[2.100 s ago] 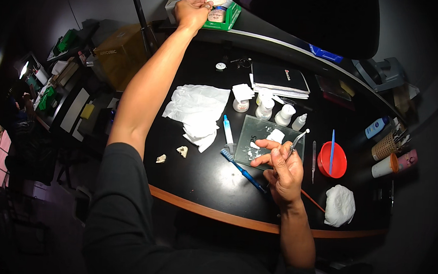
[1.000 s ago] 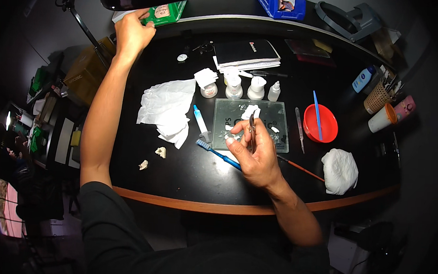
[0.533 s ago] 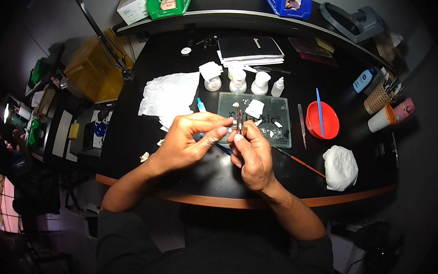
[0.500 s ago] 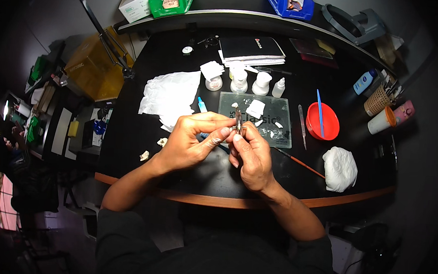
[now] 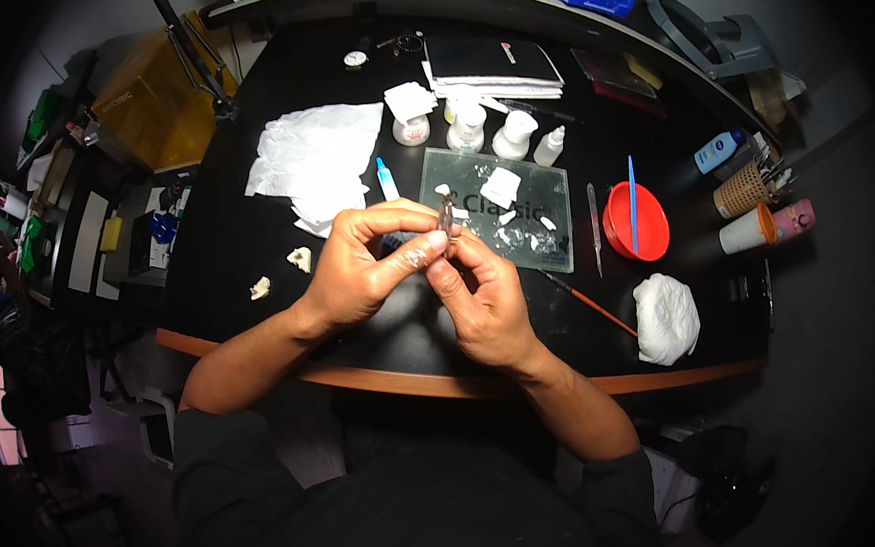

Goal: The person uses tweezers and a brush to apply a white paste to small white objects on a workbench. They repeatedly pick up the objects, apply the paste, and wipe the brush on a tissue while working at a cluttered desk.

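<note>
My left hand [image 5: 358, 269] and my right hand [image 5: 491, 302] meet over the near middle of the desk. Between their fingertips is a slim, pointed metal piece [image 5: 446, 214], standing upright; its lower end is hidden by my fingers and I cannot make out its kind. Both hands are closed in a pinch, with white residue on the left thumb. Just beyond lies a dark glass slab [image 5: 553, 190] bearing a white pad [image 5: 501, 185] and several white crumbs. To the left of my left hand are two small off-white lumps, one of them nearer the edge [image 5: 260, 288].
White paper sheets [image 5: 315, 151] and a blue-capped tube [image 5: 387, 179] lie left of the slab. Behind it stand several small white bottles [image 5: 513, 135]. Rightward are a red bowl [image 5: 616, 224] with a blue stick, a brush [image 5: 591, 303] and crumpled white tissue [image 5: 666, 320].
The view has shifted, so the desk and its contents sit higher and further left in the picture. Both hands keep their pinch on the metal piece.
</note>
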Available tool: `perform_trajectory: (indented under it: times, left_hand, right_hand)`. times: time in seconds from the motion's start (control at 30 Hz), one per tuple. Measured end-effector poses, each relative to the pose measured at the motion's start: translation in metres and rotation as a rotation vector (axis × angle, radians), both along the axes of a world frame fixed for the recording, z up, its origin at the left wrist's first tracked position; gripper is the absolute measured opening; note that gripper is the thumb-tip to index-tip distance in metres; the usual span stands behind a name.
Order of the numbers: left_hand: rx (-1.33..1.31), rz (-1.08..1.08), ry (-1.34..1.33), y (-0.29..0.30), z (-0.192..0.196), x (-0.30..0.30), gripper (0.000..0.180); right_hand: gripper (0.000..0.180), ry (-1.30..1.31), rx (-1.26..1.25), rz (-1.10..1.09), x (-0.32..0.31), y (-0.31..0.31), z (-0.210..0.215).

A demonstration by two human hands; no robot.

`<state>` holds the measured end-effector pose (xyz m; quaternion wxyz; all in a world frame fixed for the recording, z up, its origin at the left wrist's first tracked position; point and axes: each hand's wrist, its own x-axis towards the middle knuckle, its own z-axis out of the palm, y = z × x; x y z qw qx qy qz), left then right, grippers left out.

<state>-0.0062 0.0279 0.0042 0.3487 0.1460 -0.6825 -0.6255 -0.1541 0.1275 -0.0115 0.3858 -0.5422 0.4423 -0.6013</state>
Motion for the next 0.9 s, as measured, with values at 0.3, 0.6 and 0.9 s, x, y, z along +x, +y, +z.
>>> perform_trajectory:
  times: [0.3, 0.6, 0.9]
  left_hand:
    - [0.050, 0.063, 0.148, 0.006, -0.010, 0.012, 0.013]
    - [-0.256, 0.014, -0.261, 0.016, 0.006, 0.007, 0.006]
    - [0.127, -0.085, -0.283, 0.013, 0.005, 0.007, 0.014]
  right_hand:
    - [0.030, 0.355, -0.036, -0.221, -0.034, 0.039, 0.012]
    - [0.017, 1.097, 0.343, -0.613, -0.117, 0.108, -0.002]
    - [0.006, 1.147, 0.299, -0.562, -0.114, 0.114, 0.012]
